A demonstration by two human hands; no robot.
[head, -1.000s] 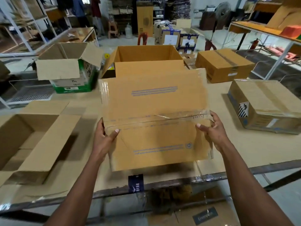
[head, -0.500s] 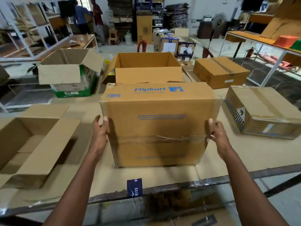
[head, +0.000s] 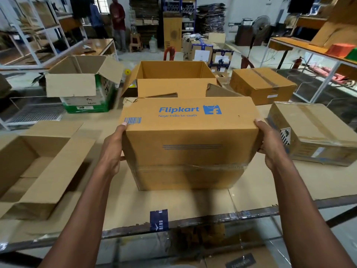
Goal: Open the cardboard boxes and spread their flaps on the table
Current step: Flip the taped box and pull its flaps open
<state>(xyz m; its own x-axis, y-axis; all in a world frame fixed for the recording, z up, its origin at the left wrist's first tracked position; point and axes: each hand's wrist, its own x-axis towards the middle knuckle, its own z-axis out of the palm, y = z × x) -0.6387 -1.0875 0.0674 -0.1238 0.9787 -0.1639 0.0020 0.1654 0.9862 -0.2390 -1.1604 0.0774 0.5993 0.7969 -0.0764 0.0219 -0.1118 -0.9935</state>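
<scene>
Both hands on it now: the left hand (head: 113, 149) and right hand (head: 270, 144) clamp the side walls of the brown Flipkart-printed cardboard box (head: 190, 140), thumbs hooked over its top edge. It sits on the cardboard-covered table (head: 318, 176), just in front of the open tan carton (head: 172, 80). Looks light and stiff; the clear tape seam (head: 191, 167) looks slick, so the corners are the better hold.

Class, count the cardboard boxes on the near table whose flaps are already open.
3: one at the left edge, one on a green box far left, one behind the Flipkart box. Others may be hidden.
</scene>
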